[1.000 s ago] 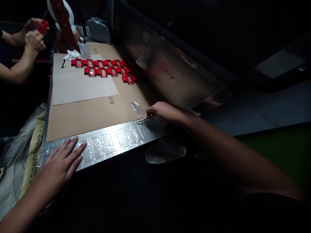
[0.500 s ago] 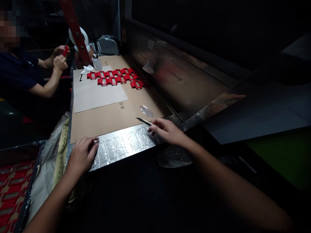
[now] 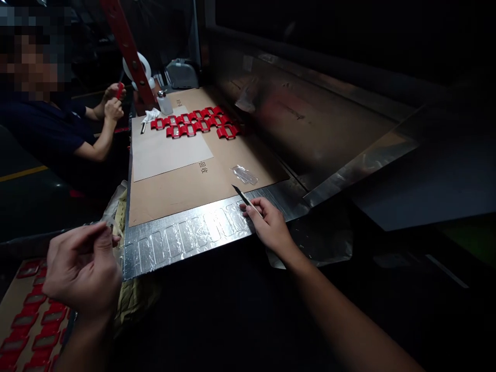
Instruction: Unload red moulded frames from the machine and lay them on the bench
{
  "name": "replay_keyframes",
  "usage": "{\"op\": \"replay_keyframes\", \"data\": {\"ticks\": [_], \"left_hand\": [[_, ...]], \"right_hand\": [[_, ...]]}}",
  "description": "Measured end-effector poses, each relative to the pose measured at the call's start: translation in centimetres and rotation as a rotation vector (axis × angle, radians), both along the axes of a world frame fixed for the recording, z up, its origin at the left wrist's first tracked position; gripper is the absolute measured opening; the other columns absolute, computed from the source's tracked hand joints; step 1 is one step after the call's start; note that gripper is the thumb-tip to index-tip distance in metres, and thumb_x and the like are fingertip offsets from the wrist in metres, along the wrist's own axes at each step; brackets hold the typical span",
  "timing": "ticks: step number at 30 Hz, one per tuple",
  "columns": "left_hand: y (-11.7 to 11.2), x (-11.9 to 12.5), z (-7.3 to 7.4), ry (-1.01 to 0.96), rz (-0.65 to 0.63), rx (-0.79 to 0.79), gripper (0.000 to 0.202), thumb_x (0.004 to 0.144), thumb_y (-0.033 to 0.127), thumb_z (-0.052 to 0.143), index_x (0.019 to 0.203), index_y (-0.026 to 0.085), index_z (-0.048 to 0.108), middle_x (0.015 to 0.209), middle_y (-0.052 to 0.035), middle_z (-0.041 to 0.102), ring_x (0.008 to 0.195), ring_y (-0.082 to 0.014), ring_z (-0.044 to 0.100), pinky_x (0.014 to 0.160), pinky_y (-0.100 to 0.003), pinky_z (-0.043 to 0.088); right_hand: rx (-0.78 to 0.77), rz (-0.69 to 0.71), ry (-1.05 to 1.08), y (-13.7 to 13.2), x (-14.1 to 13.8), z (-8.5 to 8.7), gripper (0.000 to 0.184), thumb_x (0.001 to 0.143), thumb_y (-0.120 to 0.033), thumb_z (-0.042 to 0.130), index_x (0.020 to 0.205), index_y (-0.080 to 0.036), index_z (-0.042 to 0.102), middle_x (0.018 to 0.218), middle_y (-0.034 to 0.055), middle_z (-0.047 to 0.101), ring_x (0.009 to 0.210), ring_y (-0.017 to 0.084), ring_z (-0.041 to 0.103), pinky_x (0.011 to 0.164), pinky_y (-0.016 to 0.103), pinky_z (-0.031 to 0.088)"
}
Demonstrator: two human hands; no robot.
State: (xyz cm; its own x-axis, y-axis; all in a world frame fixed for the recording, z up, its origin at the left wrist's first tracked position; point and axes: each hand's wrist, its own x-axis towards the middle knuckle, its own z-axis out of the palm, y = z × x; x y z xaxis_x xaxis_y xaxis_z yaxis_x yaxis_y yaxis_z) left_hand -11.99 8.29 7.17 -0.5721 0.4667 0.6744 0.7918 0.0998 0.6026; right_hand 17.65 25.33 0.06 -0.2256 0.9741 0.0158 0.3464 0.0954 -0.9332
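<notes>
My right hand (image 3: 269, 222) rests at the table's front edge, fingers closed on a thin knife (image 3: 242, 196) whose dark blade points away from me. My left hand (image 3: 83, 268) is lifted off the table at the left, pinching a clear film piece (image 3: 110, 223). Along the metal table edge (image 3: 186, 235) lies a row of several clear film rectangles. A loose clear film piece (image 3: 244, 174) lies on the brown cardboard (image 3: 182, 181) just beyond the knife tip.
Several red plastic frames (image 3: 194, 123) lie in rows at the far end beside a white sheet (image 3: 168, 150). Another person (image 3: 58, 124) sits at the left, handling a red part. A tray of red parts (image 3: 27, 325) sits low left. A small bottle (image 3: 165, 102) and tape roll (image 3: 135, 67) stand at the back.
My left hand has lifted off the film row and drawn back to the left, pinching a film piece. My right hand has pulled the knife back toward the table edge.
</notes>
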Motion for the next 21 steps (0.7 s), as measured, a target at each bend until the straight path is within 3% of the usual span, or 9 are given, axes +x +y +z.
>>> {"op": "replay_keyframes", "data": {"ticks": [2,5,8,9,11,14,17,19,21], "left_hand": [[-0.1,1.2,1.0,-0.096,0.001,0.009,0.028,0.094,0.029,0.071,0.121,0.022,0.071,0.108,-0.0039,0.065,0.086,-0.0191,0.067,0.082,-0.041,0.061],[0.0,3.3,1.0,-0.29,-0.146,-0.056,0.026,0.09,0.03,0.075,0.114,0.021,0.072,0.092,-0.0012,0.068,0.076,-0.0157,0.067,0.074,-0.034,0.06],[0.2,6.7,-0.7,-0.625,-0.488,-0.259,0.019,0.085,0.033,0.08,0.097,0.021,0.073,0.086,-0.0014,0.07,0.066,-0.0151,0.069,0.06,-0.027,0.06],[0.4,8.1,-1.5,-0.765,-0.606,-0.342,0.018,0.085,0.035,0.08,0.094,0.021,0.073,0.087,-0.0021,0.072,0.065,-0.0152,0.07,0.059,-0.026,0.06],[1.0,10.7,-3.1,-1.007,-0.758,-0.439,0.02,0.084,0.038,0.08,0.093,0.02,0.072,0.085,-0.0031,0.073,0.064,-0.0156,0.071,0.059,-0.025,0.06],[1.8,13.1,-4.9,-1.148,-0.839,-0.506,0.026,0.085,0.041,0.079,0.1,0.021,0.073,0.084,-0.0049,0.075,0.074,-0.0189,0.075,0.067,-0.026,0.062],[1.2,13.1,-6.6,-0.997,-0.875,-0.607,0.03,0.09,0.046,0.072,0.109,0.023,0.074,0.106,-0.0091,0.076,0.095,-0.0233,0.075,0.083,-0.031,0.062],[-0.8,12.2,-8.0,-0.804,-0.882,-0.691,0.029,0.094,0.048,0.066,0.109,0.025,0.074,0.113,-0.0091,0.074,0.103,-0.0246,0.073,0.091,-0.033,0.059],[-4.0,10.8,-9.8,-0.655,-0.893,-0.804,0.028,0.094,0.052,0.063,0.098,0.027,0.075,0.1,-0.0071,0.075,0.097,-0.0247,0.073,0.084,-0.031,0.06]], "right_hand": [[-0.023,-0.044,0.098,-0.5,-0.2,0.4,0.025,0.096,-0.044,0.062,0.097,-0.02,0.059,0.098,0.0076,0.076,0.091,0.022,0.073,0.083,0.034,0.052],[-0.159,0.001,0.345,-2.8,-0.4,1.2,0.031,0.091,-0.047,0.071,0.096,-0.019,0.058,0.072,0.0006,0.067,0.06,0.014,0.062,0.058,0.025,0.047],[-0.458,0.271,0.571,-6.4,-0.9,1.6,0.044,0.08,-0.043,0.084,0.11,-0.018,0.064,0.058,-0.0076,0.051,0.043,0.007,0.04,0.042,0.019,0.028],[-0.534,0.34,0.621,-7.7,-1.1,1.5,0.046,0.078,-0.041,0.086,0.112,-0.018,0.066,0.06,-0.0066,0.053,0.044,0.006,0.039,0.042,0.019,0.026],[-0.593,0.347,0.661,-9.8,-1.4,1.0,0.037,0.077,-0.039,0.087,0.102,-0.016,0.073,0.068,-0.001,0.062,0.047,0.006,0.043,0.044,0.019,0.028],[-0.547,0.121,0.629,-11.3,-0.4,-0.1,0.027,0.081,-0.039,0.084,0.078,-0.015,0.073,0.068,0.0034,0.067,0.046,0.006,0.046,0.045,0.019,0.03],[-0.507,-0.135,0.582,-10.5,3.1,-1.6,0.029,0.078,-0.041,0.085,0.077,-0.016,0.072,0.066,0.0036,0.067,0.044,0.006,0.046,0.041,0.018,0.027],[-0.432,-0.352,0.534,-9.1,6.8,-3.0,0.032,0.075,-0.044,0.086,0.082,-0.016,0.073,0.073,0.0067,0.071,0.047,0.008,0.049,0.039,0.018,0.025],[-0.305,-0.603,0.469,-7.4,10.8,-5.0,0.038,0.07,-0.046,0.087,0.086,-0.015,0.074,0.081,0.0102,0.074,0.05,0.01,0.052,0.038,0.019,0.026]]}}
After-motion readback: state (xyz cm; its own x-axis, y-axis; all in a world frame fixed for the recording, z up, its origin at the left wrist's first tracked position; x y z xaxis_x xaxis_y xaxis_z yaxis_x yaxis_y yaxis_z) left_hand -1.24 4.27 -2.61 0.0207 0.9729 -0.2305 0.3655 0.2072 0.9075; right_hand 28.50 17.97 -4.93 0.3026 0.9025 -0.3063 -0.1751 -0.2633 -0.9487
